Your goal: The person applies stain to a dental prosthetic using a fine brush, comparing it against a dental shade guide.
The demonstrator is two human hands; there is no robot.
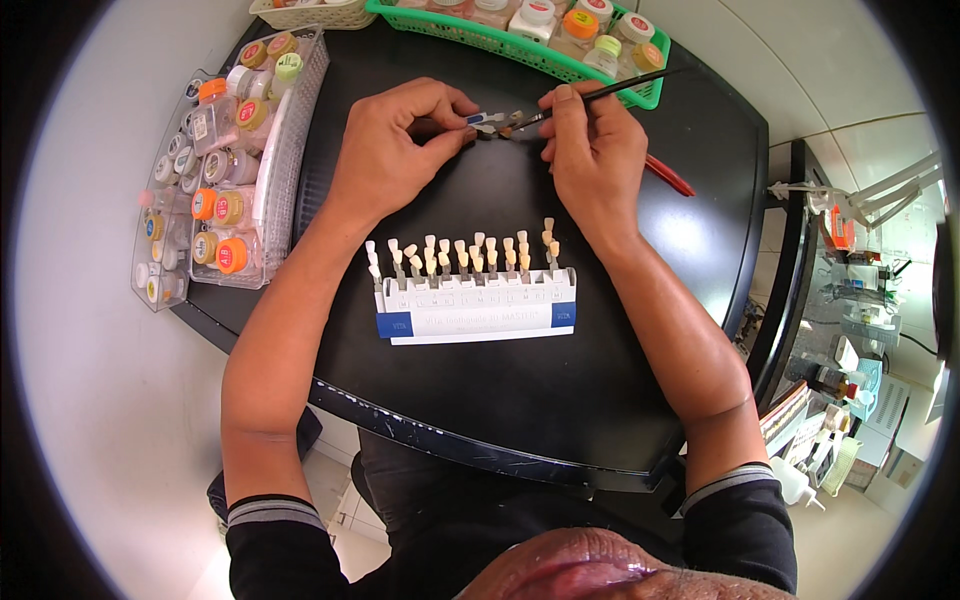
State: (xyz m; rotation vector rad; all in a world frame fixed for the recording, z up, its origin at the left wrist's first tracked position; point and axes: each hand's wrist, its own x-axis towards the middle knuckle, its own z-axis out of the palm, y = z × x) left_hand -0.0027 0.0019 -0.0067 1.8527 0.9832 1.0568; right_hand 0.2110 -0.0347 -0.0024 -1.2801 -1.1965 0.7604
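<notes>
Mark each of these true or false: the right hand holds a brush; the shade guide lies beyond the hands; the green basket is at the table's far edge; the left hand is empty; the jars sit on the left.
1. The right hand holds a thin brush. True.
2. The tooth shade guide lies beyond the hands. False: it lies nearer the person than both hands.
3. The green basket sits at the black table's far edge. True.
4. The left hand is empty. False: it pinches a small tool.
5. Small jars in clear trays sit on the left. True.

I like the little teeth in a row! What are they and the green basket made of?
The little teeth look like glossy ceramic or hard plastic, cream to yellowish with a slight shine; which one is unclear. The green basket looks like moulded plastic: bright even colour and an open lattice wall.
</notes>
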